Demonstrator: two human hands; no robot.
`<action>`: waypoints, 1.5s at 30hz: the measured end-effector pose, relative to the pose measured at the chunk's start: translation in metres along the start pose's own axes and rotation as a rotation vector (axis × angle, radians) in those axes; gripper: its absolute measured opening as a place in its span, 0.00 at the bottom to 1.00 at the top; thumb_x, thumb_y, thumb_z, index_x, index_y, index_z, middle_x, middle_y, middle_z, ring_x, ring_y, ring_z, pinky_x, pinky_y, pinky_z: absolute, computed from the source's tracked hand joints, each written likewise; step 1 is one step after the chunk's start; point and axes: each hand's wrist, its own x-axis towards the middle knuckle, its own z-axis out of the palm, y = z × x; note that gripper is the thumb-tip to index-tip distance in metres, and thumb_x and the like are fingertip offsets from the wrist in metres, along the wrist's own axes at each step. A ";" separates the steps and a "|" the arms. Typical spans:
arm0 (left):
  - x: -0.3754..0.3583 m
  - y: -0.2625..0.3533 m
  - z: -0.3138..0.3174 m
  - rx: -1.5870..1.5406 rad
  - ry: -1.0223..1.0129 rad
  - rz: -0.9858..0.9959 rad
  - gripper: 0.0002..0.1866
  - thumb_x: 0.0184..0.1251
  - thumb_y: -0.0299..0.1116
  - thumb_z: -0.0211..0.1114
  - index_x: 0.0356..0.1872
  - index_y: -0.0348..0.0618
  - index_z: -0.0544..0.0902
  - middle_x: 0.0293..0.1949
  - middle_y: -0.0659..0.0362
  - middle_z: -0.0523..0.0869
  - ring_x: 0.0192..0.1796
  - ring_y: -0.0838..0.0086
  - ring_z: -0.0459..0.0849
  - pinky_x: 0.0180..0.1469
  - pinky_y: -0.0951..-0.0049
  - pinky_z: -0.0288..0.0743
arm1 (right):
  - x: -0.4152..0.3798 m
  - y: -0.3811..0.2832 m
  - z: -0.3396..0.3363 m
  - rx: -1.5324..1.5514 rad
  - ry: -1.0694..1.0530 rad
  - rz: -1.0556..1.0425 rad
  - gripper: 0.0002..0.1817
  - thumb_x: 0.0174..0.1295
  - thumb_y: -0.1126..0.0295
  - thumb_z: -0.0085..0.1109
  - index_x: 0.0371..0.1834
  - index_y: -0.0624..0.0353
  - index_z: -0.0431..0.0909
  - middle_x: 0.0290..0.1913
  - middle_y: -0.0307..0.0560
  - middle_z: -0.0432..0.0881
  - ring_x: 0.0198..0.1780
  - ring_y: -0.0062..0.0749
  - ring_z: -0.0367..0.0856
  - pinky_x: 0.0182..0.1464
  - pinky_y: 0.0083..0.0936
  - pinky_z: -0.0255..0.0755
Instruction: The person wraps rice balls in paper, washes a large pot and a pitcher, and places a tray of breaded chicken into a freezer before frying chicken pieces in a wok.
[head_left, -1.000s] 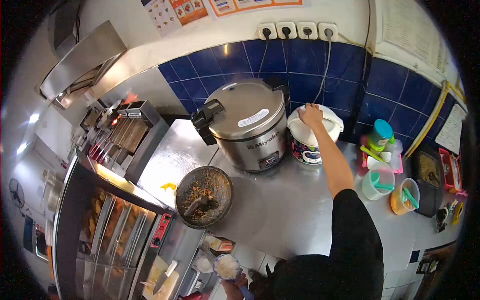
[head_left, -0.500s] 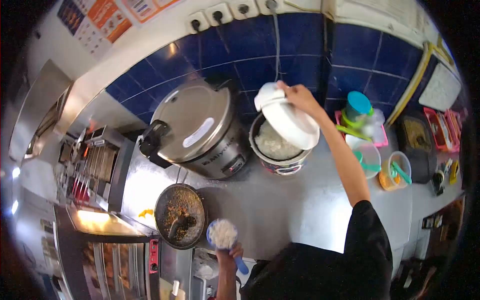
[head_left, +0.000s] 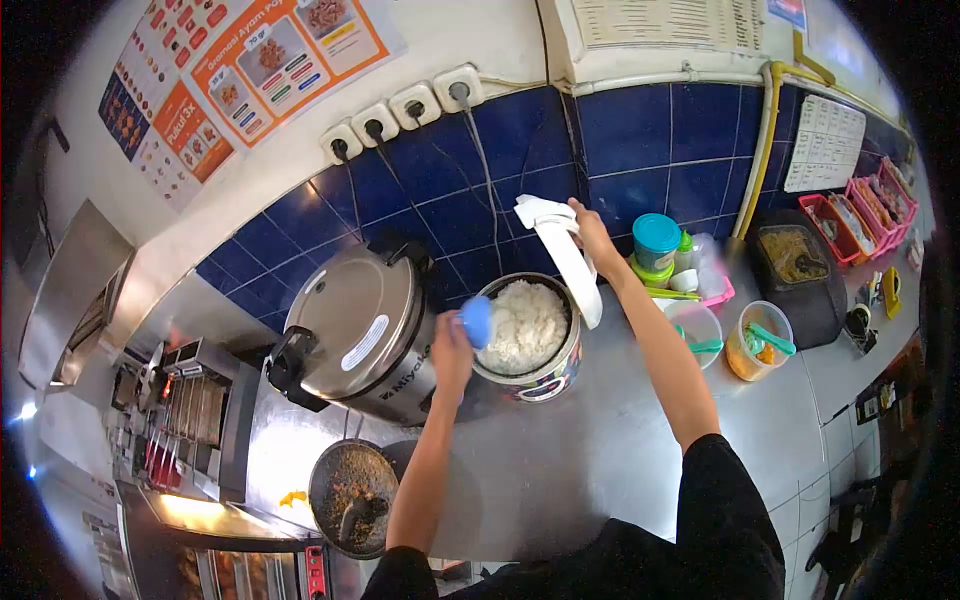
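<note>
My left hand [head_left: 452, 350] is closed around a blue rice scoop [head_left: 476, 322], somewhat blurred, at the left rim of the rice cooker [head_left: 545, 385]. The scoop's rounded outside faces me, so whatever is in it is hidden. White cooked rice [head_left: 522, 328] fills the cooker nearly to its rim. With my right hand [head_left: 594, 238] I grip the edge of the cooker's white lid [head_left: 566, 262], which stands steeply tilted on the right side of the pot.
A large steel Miyako cooker [head_left: 360, 320] stands left of the pot. Nearer is a dark pan [head_left: 352, 497] with brown crumbs and a utensil. To the right are plastic tubs [head_left: 758, 342], a pink basket [head_left: 715, 292] and a black container [head_left: 797, 270]. Cords run from wall sockets [head_left: 415, 103].
My left hand has risen from the counter's front edge to the cooker, turning the rice-filled scoop over. The lid is tilted farther up, exposing more rice. My view has shifted.
</note>
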 end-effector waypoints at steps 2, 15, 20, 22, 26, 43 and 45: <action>0.001 -0.003 0.018 0.379 -0.126 0.260 0.15 0.64 0.38 0.55 0.51 0.47 0.72 0.40 0.40 0.81 0.42 0.43 0.79 0.43 0.52 0.72 | -0.006 -0.007 0.007 0.028 0.059 0.004 0.24 0.67 0.52 0.41 0.21 0.55 0.75 0.13 0.32 0.67 0.14 0.18 0.60 0.19 0.20 0.52; 0.006 0.027 0.018 0.089 -0.291 -0.345 0.15 0.67 0.41 0.57 0.50 0.47 0.71 0.21 0.60 0.75 0.16 0.79 0.71 0.13 0.78 0.63 | 0.013 0.025 0.005 -0.410 0.204 -0.441 0.25 0.67 0.56 0.40 0.32 0.74 0.73 0.24 0.55 0.76 0.27 0.32 0.73 0.35 0.34 0.65; 0.053 -0.006 0.018 -0.172 -0.401 -0.537 0.15 0.66 0.44 0.58 0.47 0.51 0.67 0.19 0.64 0.69 0.14 0.82 0.65 0.12 0.81 0.57 | 0.012 0.024 0.020 -0.256 0.224 -0.093 0.29 0.67 0.53 0.39 0.20 0.67 0.77 0.17 0.51 0.74 0.22 0.34 0.73 0.31 0.32 0.65; 0.046 0.015 -0.007 -0.334 -0.365 -0.504 0.16 0.66 0.45 0.58 0.47 0.51 0.67 0.19 0.65 0.69 0.13 0.85 0.61 0.12 0.83 0.54 | 0.017 0.020 0.015 -0.231 0.249 -0.095 0.29 0.67 0.53 0.39 0.20 0.67 0.77 0.17 0.52 0.75 0.22 0.34 0.74 0.31 0.32 0.66; 0.009 0.015 0.009 -0.323 -0.250 -0.500 0.15 0.65 0.45 0.59 0.47 0.52 0.69 0.20 0.64 0.69 0.12 0.84 0.61 0.12 0.82 0.55 | 0.015 0.024 0.011 -0.379 0.195 -0.202 0.30 0.64 0.49 0.37 0.29 0.67 0.80 0.37 0.68 0.79 0.46 0.57 0.77 0.52 0.40 0.65; -0.047 0.031 -0.035 -0.819 -0.206 -0.516 0.11 0.70 0.43 0.52 0.45 0.51 0.66 0.20 0.66 0.67 0.14 0.85 0.61 0.12 0.84 0.53 | -0.011 0.006 0.041 -0.524 0.170 -0.112 0.32 0.64 0.46 0.36 0.30 0.67 0.81 0.36 0.70 0.78 0.47 0.60 0.76 0.53 0.41 0.66; -0.085 0.040 -0.056 -0.902 -0.148 -0.548 0.09 0.71 0.43 0.51 0.43 0.54 0.66 0.20 0.67 0.66 0.13 0.86 0.59 0.12 0.85 0.51 | -0.026 0.000 0.059 -0.623 0.200 -0.142 0.32 0.64 0.47 0.37 0.29 0.67 0.81 0.35 0.69 0.79 0.43 0.60 0.78 0.51 0.43 0.68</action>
